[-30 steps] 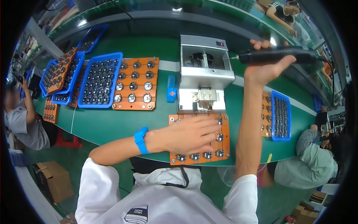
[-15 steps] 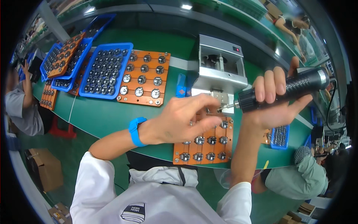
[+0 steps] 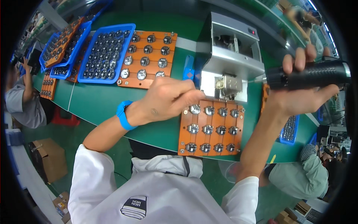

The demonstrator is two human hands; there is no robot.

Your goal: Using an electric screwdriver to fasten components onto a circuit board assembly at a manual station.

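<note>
A driver [image 3: 311, 75] is held by the machine [image 3: 235, 61], and a board [image 3: 213, 139] is laid flat.
The driver is wrapped tight in the right grip [image 3: 294, 100], with its tip pointed left at the machine. The left grip [image 3: 167, 98] is curled near the board's far left corner; whether anything is pinched there cannot be told. The board is set right at the counter [image 3: 97, 100]'s near edge, in front of the machine, with twelve round parts [image 3: 207, 129] sat in it in rows. For good work, the driver should be held firm and its tip kept clear of the left grip. It seems best for the parts not to be bumped.
</note>
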